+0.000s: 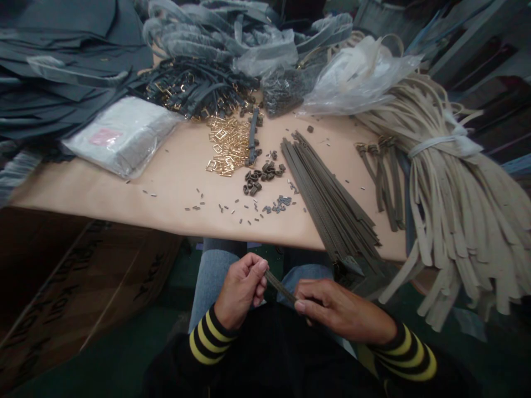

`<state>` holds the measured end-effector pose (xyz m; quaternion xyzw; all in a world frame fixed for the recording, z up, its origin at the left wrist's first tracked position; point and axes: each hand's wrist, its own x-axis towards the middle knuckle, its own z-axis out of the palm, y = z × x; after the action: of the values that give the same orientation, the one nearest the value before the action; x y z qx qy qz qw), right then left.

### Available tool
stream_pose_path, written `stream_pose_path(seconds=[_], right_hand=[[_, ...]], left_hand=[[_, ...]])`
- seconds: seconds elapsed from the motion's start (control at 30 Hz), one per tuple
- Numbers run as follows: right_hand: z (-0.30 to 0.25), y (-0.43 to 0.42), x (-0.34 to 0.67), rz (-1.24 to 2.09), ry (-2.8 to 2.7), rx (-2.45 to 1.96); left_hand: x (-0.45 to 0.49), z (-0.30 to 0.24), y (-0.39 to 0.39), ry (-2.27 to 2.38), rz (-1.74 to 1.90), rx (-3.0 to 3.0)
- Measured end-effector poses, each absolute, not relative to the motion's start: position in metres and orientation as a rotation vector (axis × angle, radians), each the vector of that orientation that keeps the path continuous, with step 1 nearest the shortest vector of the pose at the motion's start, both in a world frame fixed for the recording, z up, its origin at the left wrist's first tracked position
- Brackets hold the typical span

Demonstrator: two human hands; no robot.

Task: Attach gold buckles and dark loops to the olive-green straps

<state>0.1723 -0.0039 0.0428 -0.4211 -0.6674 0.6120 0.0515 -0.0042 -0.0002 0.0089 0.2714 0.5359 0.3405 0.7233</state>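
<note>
Head view, looking down at a person seated at a tan-topped desk; take the middle of the held strap as the centre of a clock face, with twelve at the top. That narrow olive-brown strap is above the lap, just clear of the desk's near edge, slanting down from the left hand to the right. The left hand pinches its upper end between thumb and fingers. The right hand grips the lower end, thumb laid along it and fingers curled beneath. Both sleeves have black and yellow striped cuffs, and blue jeans show behind the hands.

At twelve o'clock, small metal clips lie scattered on the desk. Between eleven and twelve sit dark strap loops; at eleven, a heap of gold rectangular buckles, and beyond it a tangle of dark straps. At one o'clock, a sheaf of olive-brown strips points towards the right hand, with a clear plastic bag farther back. At two, a thick tied bundle of beige straps spills over the edge. At ten, a plastic-wrapped white packet; at nine, below the desk, a cardboard box with black lettering.
</note>
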Motion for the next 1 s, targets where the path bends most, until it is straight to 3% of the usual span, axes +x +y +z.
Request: stream_pose_path(seconds=[0.2,0.5,0.7,1.0], right_hand=[[0.028,-0.004,0.156,2.01,-1.445,-1.338],[0.018,-0.006,0.145,2.06,-1.166,-1.124],[0.015,-0.005,0.145,1.996,-1.132,-1.307],[0.017,-0.006,0.141,1.914,-1.091,-1.387]], left_hand=[[-0.003,0.007,0.0,1.21,0.728,0.663],[0.01,-0.002,-0.01,0.979,0.631,0.481],[0.004,0.003,-0.01,1.393,0.829,1.263],[0.002,0.004,-0.018,1.276,0.981,1.922]])
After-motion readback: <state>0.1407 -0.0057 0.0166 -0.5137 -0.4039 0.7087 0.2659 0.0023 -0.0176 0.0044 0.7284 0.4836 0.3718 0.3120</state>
